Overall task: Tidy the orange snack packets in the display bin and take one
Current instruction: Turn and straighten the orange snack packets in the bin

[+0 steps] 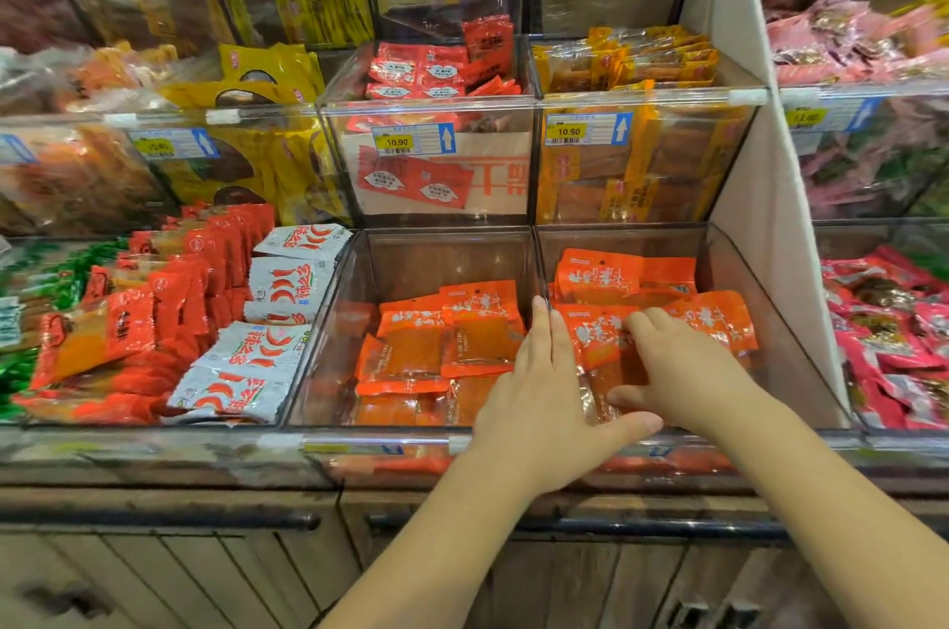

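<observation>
Both hands reach over the front edge of the clear plastic display bin. The left hand lies flat over the divider wall, fingers straight, holding nothing. The right hand bends its fingers onto the glossy orange snack packets with white lettering in the right compartment. It possibly pinches one, but I cannot tell, as the hand covers the contact.

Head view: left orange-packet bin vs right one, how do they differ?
Left clear plastic bin: flat orange snack packets, lying low. Right clear plastic bin: leaning orange snack packets in a standing row, the right hand gripping them. Left hand lies open over the divider. Same packet type in both.
</observation>
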